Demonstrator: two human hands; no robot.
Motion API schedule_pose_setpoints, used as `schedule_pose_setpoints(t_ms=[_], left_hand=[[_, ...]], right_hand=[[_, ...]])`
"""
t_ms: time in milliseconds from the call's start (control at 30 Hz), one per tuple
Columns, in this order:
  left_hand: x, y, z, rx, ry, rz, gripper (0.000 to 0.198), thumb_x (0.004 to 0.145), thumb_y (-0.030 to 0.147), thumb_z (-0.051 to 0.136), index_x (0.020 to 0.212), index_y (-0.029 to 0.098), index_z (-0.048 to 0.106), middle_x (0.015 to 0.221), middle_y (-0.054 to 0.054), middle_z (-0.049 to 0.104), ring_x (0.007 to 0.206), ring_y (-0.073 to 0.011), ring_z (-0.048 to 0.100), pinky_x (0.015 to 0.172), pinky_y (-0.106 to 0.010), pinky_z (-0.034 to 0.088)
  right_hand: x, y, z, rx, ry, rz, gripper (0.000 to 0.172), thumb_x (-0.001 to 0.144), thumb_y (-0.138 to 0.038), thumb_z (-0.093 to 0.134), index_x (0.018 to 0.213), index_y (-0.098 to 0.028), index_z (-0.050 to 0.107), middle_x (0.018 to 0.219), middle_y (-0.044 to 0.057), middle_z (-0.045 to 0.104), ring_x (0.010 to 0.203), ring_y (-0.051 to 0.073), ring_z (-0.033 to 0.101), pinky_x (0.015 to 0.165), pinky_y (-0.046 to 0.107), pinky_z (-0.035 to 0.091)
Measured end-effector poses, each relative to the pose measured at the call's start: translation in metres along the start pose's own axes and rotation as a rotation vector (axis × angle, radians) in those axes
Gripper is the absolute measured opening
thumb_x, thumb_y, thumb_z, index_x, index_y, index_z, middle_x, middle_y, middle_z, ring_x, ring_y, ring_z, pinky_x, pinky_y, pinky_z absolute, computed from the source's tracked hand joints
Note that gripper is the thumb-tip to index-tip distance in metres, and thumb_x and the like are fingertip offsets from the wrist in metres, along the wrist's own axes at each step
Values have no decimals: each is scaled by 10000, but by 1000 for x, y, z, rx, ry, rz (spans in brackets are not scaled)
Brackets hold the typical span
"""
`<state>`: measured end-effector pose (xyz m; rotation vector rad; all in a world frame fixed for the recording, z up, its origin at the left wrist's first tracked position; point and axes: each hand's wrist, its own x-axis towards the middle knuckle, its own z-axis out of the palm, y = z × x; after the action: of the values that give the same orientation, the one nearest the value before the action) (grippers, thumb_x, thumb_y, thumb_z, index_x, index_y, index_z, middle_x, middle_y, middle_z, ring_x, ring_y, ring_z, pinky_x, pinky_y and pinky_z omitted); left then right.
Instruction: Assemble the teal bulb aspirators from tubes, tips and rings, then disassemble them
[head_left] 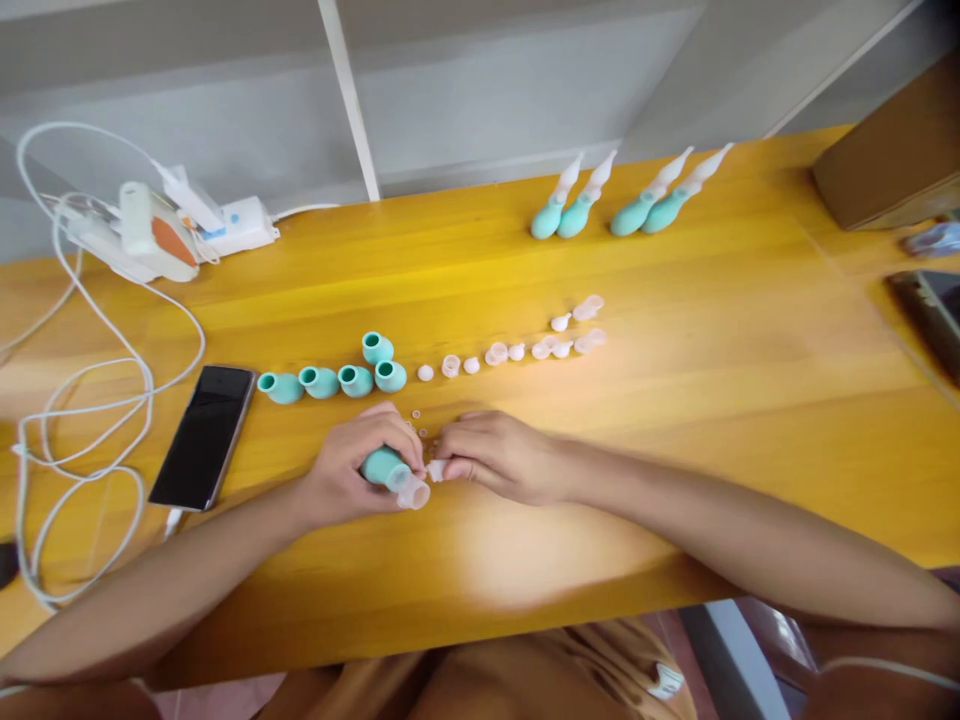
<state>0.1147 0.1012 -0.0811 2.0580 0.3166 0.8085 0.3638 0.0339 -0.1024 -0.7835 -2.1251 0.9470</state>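
My left hand (356, 460) is wrapped round a teal bulb (384, 466) with a clear collar (412, 491) at its mouth, tilted toward me. My right hand (499, 457) pinches a small white piece (436, 470) just right of the bulb, close to my left fingertips. Tiny rings (423, 433) lie on the table between and beyond my hands. Behind my left hand stand several open teal bulbs (319, 382). A row of small white balls and clear collars (496, 353) runs to the right from them.
Several teal bulbs with white pointed tips (576, 215) stand at the table's back edge. A black phone (202, 437) and looped white cables (142, 370) lie at left, near a power strip (244, 226). A cardboard box (892, 150) and a dark device (930, 310) are at right.
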Motion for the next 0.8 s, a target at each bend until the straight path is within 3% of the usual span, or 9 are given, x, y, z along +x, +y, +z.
schedule_pose_setpoints(t_ms=[100,167,267,400,500,567,800], left_hand=[[-1,0,0,21,19,-22,233,901,300,886,942,240,665,835,0,763,759,-160,686,737,-312,555],[-2,-1,1,58,13,-36,229,906,305,880,948,242,664,843,1,758,774,-164,685,749,-317,556],[-4,-3,2,155,-42,-3,211,930,295,863,988,242,667,890,-9,773,829,-180,699,795,-333,557],[-6,-3,3,341,-121,45,128,992,238,779,1033,236,658,960,-25,776,859,-185,687,827,-341,537],[-7,-3,4,425,-144,38,111,1011,228,751,1040,231,643,968,-18,768,858,-184,662,834,-341,522],[-8,-4,3,452,-157,31,111,1018,247,745,1039,229,637,968,-16,763,870,-191,653,841,-347,516],[-9,-7,4,473,-211,-8,89,1019,247,733,1046,238,649,984,-14,769,874,-204,646,857,-364,510]], right_hand=[[3,-16,-17,-18,12,39,471,1197,-526,358,969,-213,627,853,39,697,741,160,615,713,289,451],[6,-32,-42,-107,19,100,442,1197,-473,402,873,-229,577,759,0,619,675,143,559,680,282,410],[11,-53,-90,-387,26,256,469,1182,-418,447,765,-215,510,676,-19,527,604,124,488,664,297,351],[22,-52,-134,-886,4,589,536,1144,-460,430,713,-195,606,659,53,600,588,167,498,644,332,293],[32,-36,-141,-1138,-115,844,549,1138,-457,402,835,-159,749,780,150,719,720,254,642,675,337,321],[36,-27,-139,-1190,-201,926,566,1146,-439,365,939,-129,791,897,202,767,833,313,703,708,345,362],[40,-15,-134,-1139,-271,936,582,1157,-429,335,1045,-120,816,1055,232,800,995,371,752,802,395,463]])
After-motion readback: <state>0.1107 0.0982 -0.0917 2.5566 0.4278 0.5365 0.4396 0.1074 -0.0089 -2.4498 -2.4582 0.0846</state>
